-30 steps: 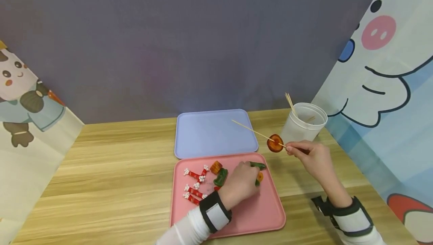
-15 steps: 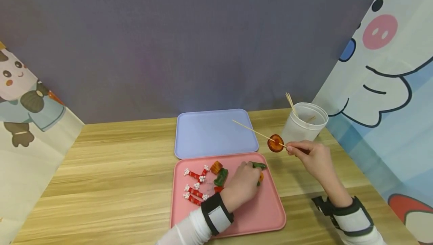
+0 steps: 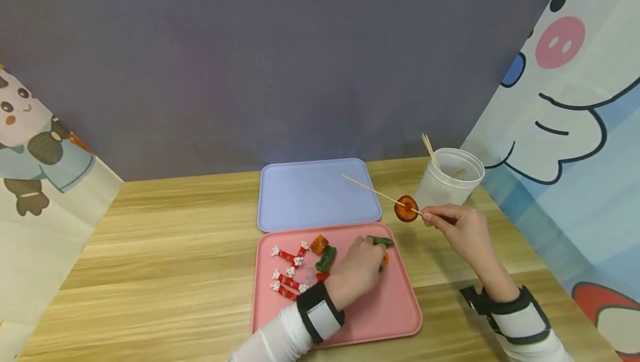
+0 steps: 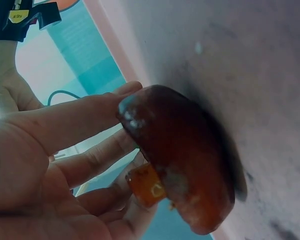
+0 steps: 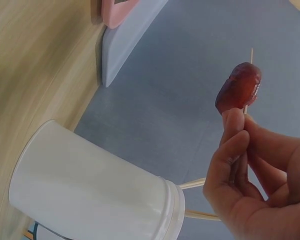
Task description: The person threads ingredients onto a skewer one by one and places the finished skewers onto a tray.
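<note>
Skewer (image 3: 372, 190) with one reddish slice (image 3: 406, 208), pinched by right hand (image 3: 465, 233), just past far right corner of pink tray (image 3: 380, 317). Another slice (image 4: 175, 155) at left hand (image 3: 361, 267) inside tray; apparently touched, can't tell if gripped.

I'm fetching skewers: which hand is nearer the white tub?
Right: the right hand is just in front of the white tub; the left hand is farther off, over the pink tray.

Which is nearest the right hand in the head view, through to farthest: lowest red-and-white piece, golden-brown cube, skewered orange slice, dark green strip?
1. Skewered orange slice, just left of the right hand's grip.
2. Dark green strip, pink tray's upper right corner.
3. Golden-brown cube, tray's upper middle.
4. Lowest red-and-white piece, tray's left side.
</note>
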A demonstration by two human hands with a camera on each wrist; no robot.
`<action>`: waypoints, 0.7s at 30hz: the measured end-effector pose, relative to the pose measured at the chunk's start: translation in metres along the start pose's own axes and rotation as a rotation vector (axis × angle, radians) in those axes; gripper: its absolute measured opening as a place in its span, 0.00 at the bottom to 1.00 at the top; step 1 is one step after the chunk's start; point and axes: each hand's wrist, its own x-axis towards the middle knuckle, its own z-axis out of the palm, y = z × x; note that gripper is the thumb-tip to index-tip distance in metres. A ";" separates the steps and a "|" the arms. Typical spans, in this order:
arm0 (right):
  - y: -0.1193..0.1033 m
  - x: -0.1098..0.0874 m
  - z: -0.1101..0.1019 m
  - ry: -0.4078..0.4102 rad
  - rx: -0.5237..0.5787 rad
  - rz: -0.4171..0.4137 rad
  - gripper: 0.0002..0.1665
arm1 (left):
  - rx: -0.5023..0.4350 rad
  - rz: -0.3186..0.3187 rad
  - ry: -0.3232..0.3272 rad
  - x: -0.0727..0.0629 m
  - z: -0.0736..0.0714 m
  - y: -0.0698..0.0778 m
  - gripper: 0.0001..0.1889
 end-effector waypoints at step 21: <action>-0.007 0.012 0.010 -0.012 0.036 -0.052 0.04 | -0.252 -0.003 0.057 0.001 -0.023 -0.025 0.08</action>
